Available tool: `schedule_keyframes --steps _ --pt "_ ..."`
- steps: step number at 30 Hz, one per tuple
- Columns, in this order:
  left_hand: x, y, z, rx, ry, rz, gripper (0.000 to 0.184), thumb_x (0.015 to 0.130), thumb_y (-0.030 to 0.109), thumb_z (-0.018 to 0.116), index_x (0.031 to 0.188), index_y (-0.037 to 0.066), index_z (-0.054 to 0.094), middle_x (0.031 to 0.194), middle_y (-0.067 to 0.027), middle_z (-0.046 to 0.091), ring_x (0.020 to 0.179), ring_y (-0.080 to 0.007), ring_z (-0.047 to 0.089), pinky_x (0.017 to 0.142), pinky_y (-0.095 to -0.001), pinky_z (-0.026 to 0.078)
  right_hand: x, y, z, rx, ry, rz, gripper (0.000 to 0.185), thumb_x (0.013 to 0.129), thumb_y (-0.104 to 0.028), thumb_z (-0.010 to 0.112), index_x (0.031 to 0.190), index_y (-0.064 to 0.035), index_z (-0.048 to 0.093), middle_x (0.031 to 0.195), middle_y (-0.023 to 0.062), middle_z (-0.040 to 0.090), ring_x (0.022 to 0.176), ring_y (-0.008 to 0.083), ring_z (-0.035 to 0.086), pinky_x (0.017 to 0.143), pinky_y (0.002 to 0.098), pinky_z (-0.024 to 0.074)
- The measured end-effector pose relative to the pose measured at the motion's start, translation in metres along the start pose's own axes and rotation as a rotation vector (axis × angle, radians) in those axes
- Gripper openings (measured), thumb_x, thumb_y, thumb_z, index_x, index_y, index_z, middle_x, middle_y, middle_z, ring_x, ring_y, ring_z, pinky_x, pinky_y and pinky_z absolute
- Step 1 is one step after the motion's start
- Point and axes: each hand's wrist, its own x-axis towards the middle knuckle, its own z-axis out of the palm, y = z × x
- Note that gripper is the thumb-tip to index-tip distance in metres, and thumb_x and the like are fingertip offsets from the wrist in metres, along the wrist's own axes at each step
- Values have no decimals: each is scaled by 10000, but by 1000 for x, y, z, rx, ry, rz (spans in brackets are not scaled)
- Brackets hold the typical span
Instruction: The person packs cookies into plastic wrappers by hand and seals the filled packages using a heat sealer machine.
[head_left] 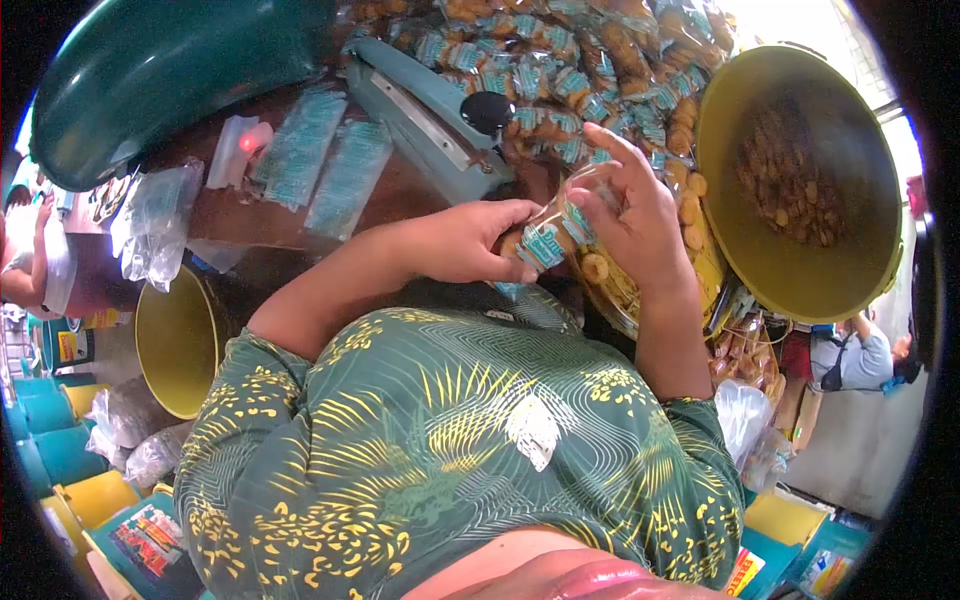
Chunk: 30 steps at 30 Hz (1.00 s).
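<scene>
Head view. The pack (pixel 543 246), a clear pouch with teal print, lies in front of the chest, between the left hand (pixel 462 241) and the right hand (pixel 642 218). Its long axis slants from lower left, by the left thumb, to upper right, where the clear film reaches the right fingers. This slant is the governing relation: the left hand is nearer the lower, printed part; the right hand, the upper film. Left hand: grasping the pack between thumb and fingers. Right hand: raised, thumb and fingers curved about the upper film; whether they pinch it cannot be told.

Surroundings: the sealer (pixel 425 120) stands forward and to the left of the pack, its near end just beside the left hand, its long axis running crosswise to the pack's. Filled packs (pixel 545 80) are heaped forward of both hands. Flat bags (pixel 349 181) lie left of the sealer. The tub (pixel 852 125) stands right of the right hand, with brown pieces (pixel 790 180) inside.
</scene>
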Motion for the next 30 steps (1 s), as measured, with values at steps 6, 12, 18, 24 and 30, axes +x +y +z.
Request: schedule_keyframes --steps 6,12,18,24,30 --pt "-28 -11 -16 -669 136 102 816 902 655 499 1443 57 373 1292 -121 570 1183 -243 568 1006 -404 459 -11 -26 6 716 194 -159 784 845 -102 743 1495 -65 306 911 39 650 736 105 603 678 258 510" --pt "-37 -35 -28 -772 219 162 785 950 644 393 1440 32 371 1343 -163 544 1229 -289 544 1021 -438 448 4 -5 32 888 103 3 789 823 9 717 1491 -63 304 965 100 696 930 170 667 821 294 529" --pt "-51 -52 -41 -395 355 114 567 963 418 573 1369 35 472 1295 -136 581 1189 -251 564 1016 -421 444 33 65 91 197 48 79 785 790 66 716 1472 -51 345 1068 112 688 1062 163 620 979 314 447" --pt "-60 -67 -70 -147 676 -1 438 937 191 627 1343 77 508 1217 -99 618 1095 -220 605 952 -376 481 80 93 100 185 13 97 592 842 89 621 1389 -60 447 1188 112 645 1094 176 597 979 321 443" --pt "-71 -67 -103 -407 628 -62 406 943 206 620 1326 100 534 1195 -106 623 1084 -229 610 872 -363 522 103 16 75 182 -40 -4 431 989 0 412 1408 -101 424 1260 151 619 1154 237 587 980 333 454"
